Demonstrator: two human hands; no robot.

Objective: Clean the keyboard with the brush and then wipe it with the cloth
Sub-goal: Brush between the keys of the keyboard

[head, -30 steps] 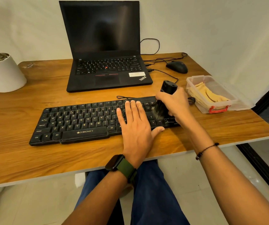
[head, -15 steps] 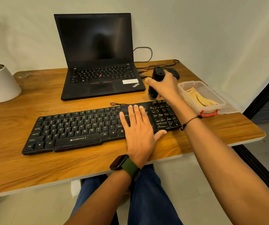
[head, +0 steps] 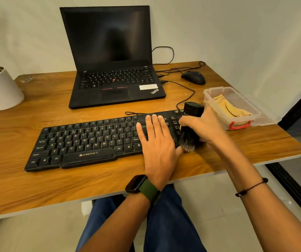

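**Half the job at most: brushing under way, cloth untouched**

One step is in hand. My right hand point(head: 207, 126) has its grip clamped round the black brush point(head: 189, 130), bristles down on the number-pad end of the keyboard point(head: 84, 142), at its near edge. My left hand point(head: 157, 142) lies flat with fingers straight, pressing the keys beside the brush to steady the board on the desk point(head: 36, 179). I judge the left-hand keys may need brushing. The yellow cloth point(head: 231, 108) lies in the clear box point(head: 255, 117), so wiping is not yet begun.
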